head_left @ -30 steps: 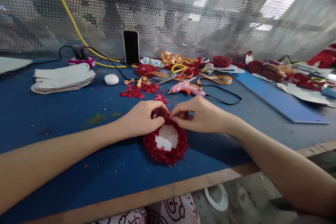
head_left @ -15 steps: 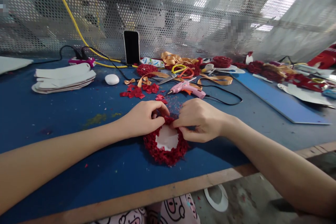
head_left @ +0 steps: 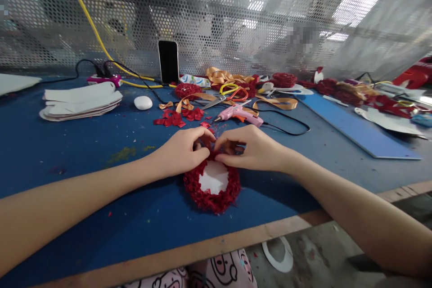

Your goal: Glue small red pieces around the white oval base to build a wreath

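A round piece with a ruffled dark red fabric border point(head_left: 216, 204) and a bare white centre point(head_left: 213, 177) lies on the blue table in front of me. My left hand point(head_left: 185, 150) grips its upper left border, thumb on top and fingers curled behind. At the top of the border, my right hand point(head_left: 251, 148) pinches the red ruffle between thumb and fingers. The two sets of fingertips nearly meet there and hide part of the edge. Just beyond my hands lie small red fabric pieces point(head_left: 173, 119) and a pink glue gun point(head_left: 240, 113).
Scissors point(head_left: 221, 99) and tan ribbon point(head_left: 280, 102) lie behind the glue gun. A phone point(head_left: 168, 62) stands near the mesh wall. To the left are a white rounded object point(head_left: 143, 102) and stacked white card pieces point(head_left: 81, 102); a blue board point(head_left: 361, 130) lies right.
My right hand has shifted slightly left, its fingers opening out and coming closer to my left fingertips. My left hand stays at the border. The view has moved a little.
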`<state>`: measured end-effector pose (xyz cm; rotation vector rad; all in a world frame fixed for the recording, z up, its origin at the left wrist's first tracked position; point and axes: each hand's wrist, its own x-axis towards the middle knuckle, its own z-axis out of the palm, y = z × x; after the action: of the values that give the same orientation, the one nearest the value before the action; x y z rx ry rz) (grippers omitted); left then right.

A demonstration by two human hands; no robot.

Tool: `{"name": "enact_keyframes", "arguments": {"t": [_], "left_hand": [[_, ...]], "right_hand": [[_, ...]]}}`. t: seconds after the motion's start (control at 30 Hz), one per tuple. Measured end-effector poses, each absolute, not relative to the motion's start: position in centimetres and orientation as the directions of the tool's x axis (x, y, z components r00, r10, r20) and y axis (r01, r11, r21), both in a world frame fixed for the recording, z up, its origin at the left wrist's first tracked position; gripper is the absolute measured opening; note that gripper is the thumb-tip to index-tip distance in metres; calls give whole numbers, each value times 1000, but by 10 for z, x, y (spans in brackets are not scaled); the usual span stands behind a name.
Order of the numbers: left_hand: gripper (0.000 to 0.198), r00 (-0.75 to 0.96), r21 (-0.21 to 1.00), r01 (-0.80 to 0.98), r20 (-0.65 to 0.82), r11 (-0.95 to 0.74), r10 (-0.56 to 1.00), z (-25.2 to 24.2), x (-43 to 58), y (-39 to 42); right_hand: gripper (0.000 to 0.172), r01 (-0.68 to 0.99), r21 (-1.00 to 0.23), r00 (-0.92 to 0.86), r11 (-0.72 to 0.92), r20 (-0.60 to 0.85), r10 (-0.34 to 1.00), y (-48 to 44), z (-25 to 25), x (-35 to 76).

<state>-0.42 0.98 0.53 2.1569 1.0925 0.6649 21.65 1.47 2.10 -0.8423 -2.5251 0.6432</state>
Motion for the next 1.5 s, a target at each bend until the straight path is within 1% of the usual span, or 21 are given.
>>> {"name": "enact_keyframes", "arguments": {"t": [0.13, 0.43, 0.5, 0.63, 0.7, 0.83, 0.97, 1.1, 1.2, 1.3, 1.4, 1.5], "left_hand": [[26, 514, 760, 480, 161, -438, 842, 4, -4, 10], [26, 533, 731, 497, 168, -468, 829, 2, -5, 10], [25, 534, 737, 486, 175, -470, 827, 2, -5, 10], [21, 521, 725, 493, 198, -481, 831, 4, -5, 9], [17, 505, 723, 490, 221, -488, 834, 4, -6, 9], [15, 502, 714, 489, 241, -502, 831, 4, -6, 10], [19, 525, 681, 515, 228, -520, 820, 4, -6, 12], [18, 515, 690, 523, 212, -500, 831, 4, -4, 11], [16, 518, 708, 515, 193, -484, 834, 5, -4, 9], [14, 569, 670, 512, 204, -537, 797, 7, -4, 7], [15, 608, 625, 513, 220, -589, 763, 8, -5, 5], [19, 634, 590, 509, 235, -627, 737, 8, -6, 4]], "right_hand": [[13, 471, -587, -738, 658, 146, 659, 14, 21, 212], [16, 497, -664, -701, 558, 71, 709, 14, 22, 211], [17, 471, -710, -680, 523, 85, 728, 13, 25, 211], [19, 365, -815, -602, 450, 162, 782, 16, 28, 213], [22, 320, -857, -570, 405, 167, 804, 18, 27, 214], [20, 270, -890, -563, 366, 163, 810, 21, 26, 216], [17, 242, -918, -572, 314, 126, 810, 21, 25, 217], [21, 246, -924, -555, 292, 113, 824, 21, 26, 216], [25, 286, -904, -518, 317, 132, 845, 24, 26, 215], [20, 373, -855, -459, 362, 168, 872, 28, 25, 216], [22, 474, -797, -406, 373, 178, 896, 33, 24, 220], [21, 527, -759, -377, 383, 194, 905, 37, 21, 223]]}}
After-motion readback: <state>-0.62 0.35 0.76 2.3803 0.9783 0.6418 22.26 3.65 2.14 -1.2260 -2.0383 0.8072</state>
